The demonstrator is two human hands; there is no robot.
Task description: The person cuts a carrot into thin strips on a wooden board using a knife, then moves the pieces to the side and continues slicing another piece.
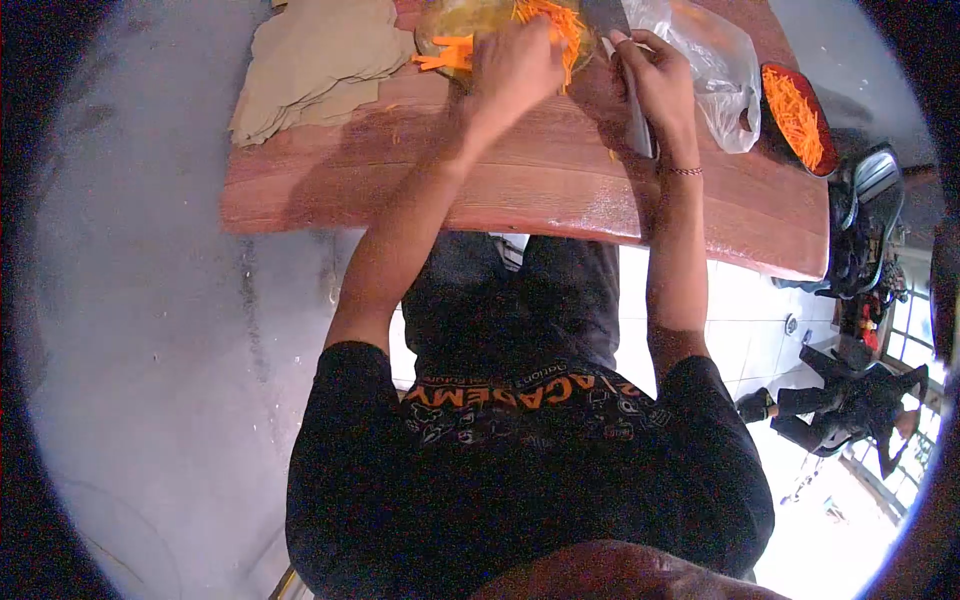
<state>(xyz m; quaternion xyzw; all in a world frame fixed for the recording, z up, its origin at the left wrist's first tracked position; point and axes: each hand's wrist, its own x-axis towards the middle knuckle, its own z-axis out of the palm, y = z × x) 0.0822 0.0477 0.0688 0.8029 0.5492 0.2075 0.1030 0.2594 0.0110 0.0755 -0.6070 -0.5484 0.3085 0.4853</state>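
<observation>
Handling and Points of Hold

The desk (520, 205) carried a round board (450, 20) at the top of the view; the left hand (522, 65) lay over the board, its fingers bent downward, though whether they pinched anything could not be told; the right hand (658, 78) stood just beside it, its fingers pinching the knife (640, 130); the knife, judged rigid and heavier than the food, called for a firm hold at the handle, clear of the edge; the carrot strips (571, 40) lay on the board, under and beside the left hand; judged light, crisp, moist and slightly slippery, they were best gathered loosely as a bundle, fingertips tucked back.
</observation>
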